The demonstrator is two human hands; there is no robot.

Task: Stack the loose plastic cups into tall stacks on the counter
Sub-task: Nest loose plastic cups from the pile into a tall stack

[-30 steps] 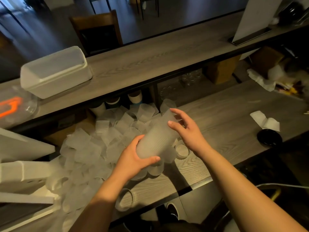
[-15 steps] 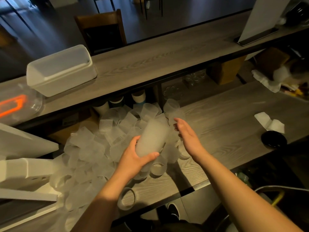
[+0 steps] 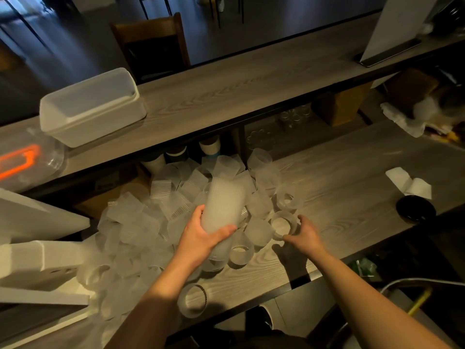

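Observation:
A heap of frosted, ribbed plastic cups (image 3: 141,222) covers the left half of the lower wooden counter (image 3: 352,187). My left hand (image 3: 201,238) is closed around the base of a stack of nested cups (image 3: 224,205), held tilted above the heap. My right hand (image 3: 305,233) has its fingers spread around a single upright cup (image 3: 281,224) at the heap's right edge, touching its rim. Other loose cups lie on their sides or stand mouth up around both hands.
A raised wooden shelf (image 3: 251,91) runs behind the counter, bearing a white plastic bin (image 3: 93,107) and a clear container with an orange handle (image 3: 22,159). On the right lie folded white napkins (image 3: 407,182) and a black lid (image 3: 415,209). White boards (image 3: 32,248) lie at left.
My right hand left the top of the stack and dropped right and down to a single upright cup. The left hand kept the stack, now held more upright.

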